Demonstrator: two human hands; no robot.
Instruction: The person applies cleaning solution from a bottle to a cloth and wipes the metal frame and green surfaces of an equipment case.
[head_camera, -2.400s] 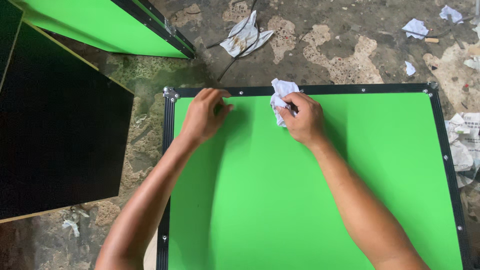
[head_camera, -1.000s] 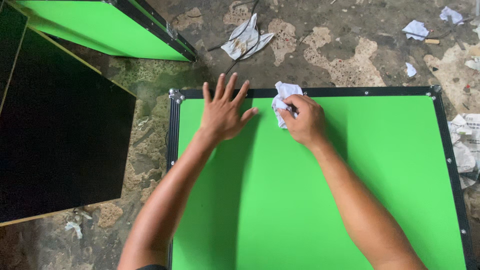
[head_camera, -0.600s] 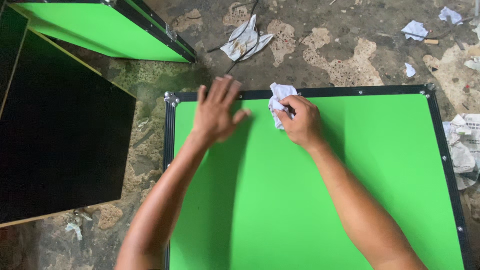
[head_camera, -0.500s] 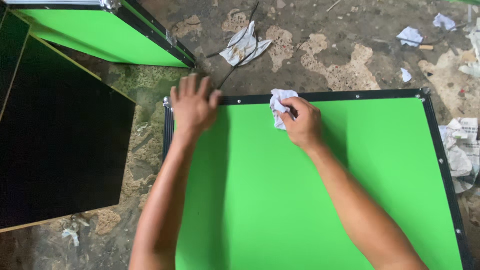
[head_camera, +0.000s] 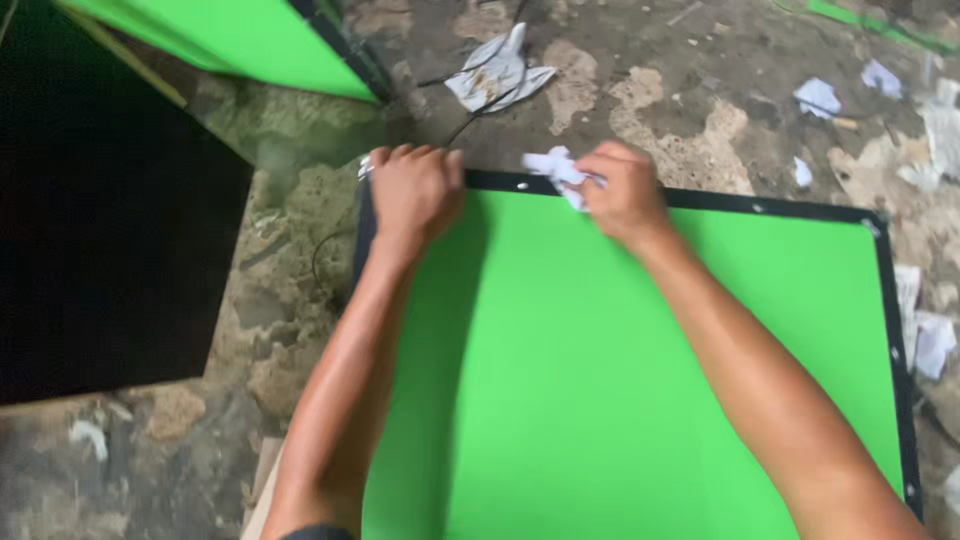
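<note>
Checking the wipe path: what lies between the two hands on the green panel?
Head view: only bare black edge trim and green panel between left hand and right hand with crumpled white rag.

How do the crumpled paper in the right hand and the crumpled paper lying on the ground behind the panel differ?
The crumpled paper in the right hand is a small wad pressed at the green panel's far black edge; the paper on the ground is larger, spread out and untouched. The held one is partly hidden by fingers; the other lies fully visible. Both are whitish and crumpled.
</note>
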